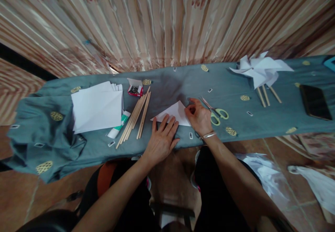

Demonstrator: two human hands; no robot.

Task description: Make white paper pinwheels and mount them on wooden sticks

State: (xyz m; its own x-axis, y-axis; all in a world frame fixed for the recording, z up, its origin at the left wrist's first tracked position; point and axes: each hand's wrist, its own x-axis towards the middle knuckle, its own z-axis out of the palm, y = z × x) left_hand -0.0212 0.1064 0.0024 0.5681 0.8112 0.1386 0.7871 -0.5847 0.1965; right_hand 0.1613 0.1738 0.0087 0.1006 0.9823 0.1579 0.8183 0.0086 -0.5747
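A white sheet of paper (177, 110), folded into a triangle, lies on the cloth in front of me. My left hand (160, 139) rests flat on its lower left part with the fingers stretched out. At the paper's right edge, my right hand (199, 117) is curled, thumb and fingers closed at the edge; the fingertips are partly hidden. Just right of that hand lies a pair of scissors (216, 114) with light green handles, blades slightly apart. To the left of the paper are several thin wooden sticks (135, 118).
A stack of white paper (96, 108) lies at left, beside a green and white tube (119, 124) and an open red box (135, 88) of small dark pieces. White paper pinwheels (259, 69) on sticks and a phone (315, 102) lie at right. A curtain (167, 22) hangs behind.
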